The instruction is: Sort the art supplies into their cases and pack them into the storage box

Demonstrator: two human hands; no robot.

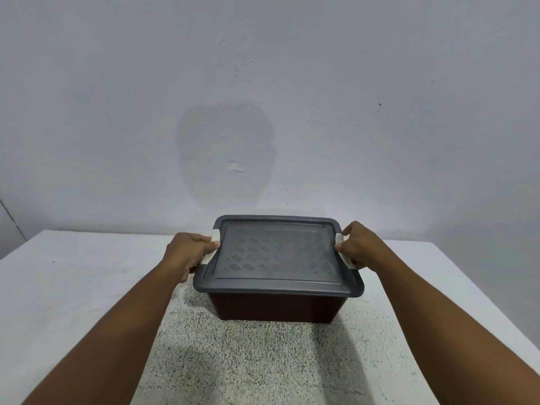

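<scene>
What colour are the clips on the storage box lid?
The clips are white, on a grey lid; seen in the head view.

Storage box point(274, 308): one, dark body. Lid point(277, 255): one, grey, seated on box. White side latches: two, left latch point(212, 247), right latch point(342, 247). Hands: two, left hand point(190, 252), right hand point(358, 247), one at each latch. Speckled mat point(257, 361): one, under box. White surface point(73, 287): one. Loose art supplies, cases in view: zero counted; box contents hidden by lid.
</scene>
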